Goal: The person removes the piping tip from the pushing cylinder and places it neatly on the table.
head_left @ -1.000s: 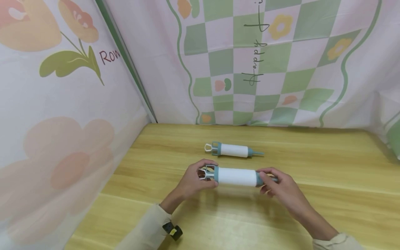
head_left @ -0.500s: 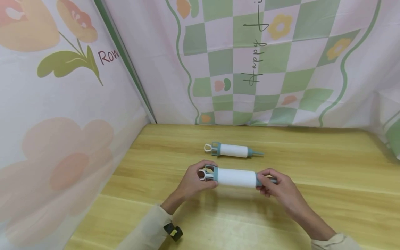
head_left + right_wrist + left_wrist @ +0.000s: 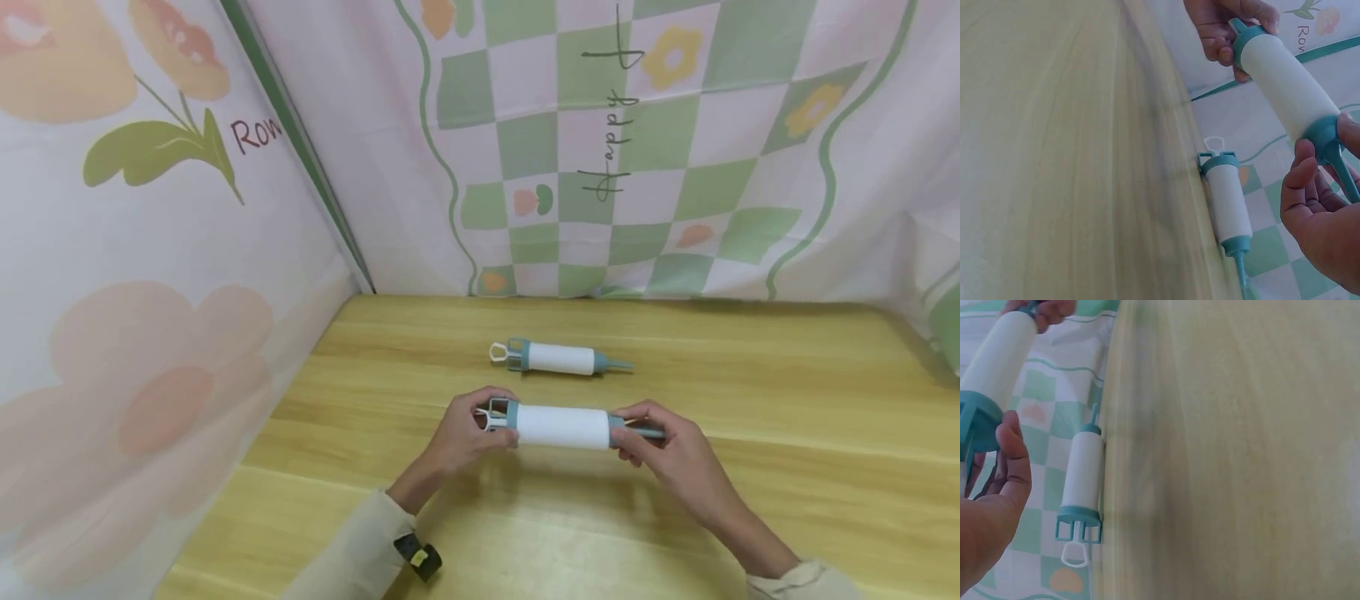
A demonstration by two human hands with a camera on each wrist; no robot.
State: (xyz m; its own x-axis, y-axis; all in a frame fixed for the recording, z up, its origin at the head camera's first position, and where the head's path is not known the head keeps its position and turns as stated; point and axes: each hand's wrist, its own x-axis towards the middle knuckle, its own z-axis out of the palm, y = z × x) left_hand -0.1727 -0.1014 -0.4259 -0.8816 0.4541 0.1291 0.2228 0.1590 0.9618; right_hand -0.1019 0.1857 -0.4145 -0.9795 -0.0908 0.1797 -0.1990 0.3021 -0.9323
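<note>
Held level above the table is a white syringe-shaped pump (image 3: 562,427) with teal end caps. My left hand (image 3: 459,435) grips its teal collar and open frame, where a white pull ring (image 3: 491,419) shows beside the palm. At the other end my right hand (image 3: 678,462) pinches the teal nozzle cap (image 3: 1324,136) between thumb and fingers. The thin nozzle (image 3: 1342,172) runs back along the right palm. A second, smaller-looking pump (image 3: 561,358) of the same kind lies just beyond, its ring to the left and its nozzle to the right.
A wood-grain table (image 3: 787,392) spans the view below the hands. Behind it hangs a green checked cloth (image 3: 585,150), and a flowered cloth (image 3: 150,250) hangs along the left side. A dark strap (image 3: 417,557) sits at the left sleeve.
The held pump has shifted slightly left. The right fingers have moved a little around its nozzle cap. The second pump stays where it lay.
</note>
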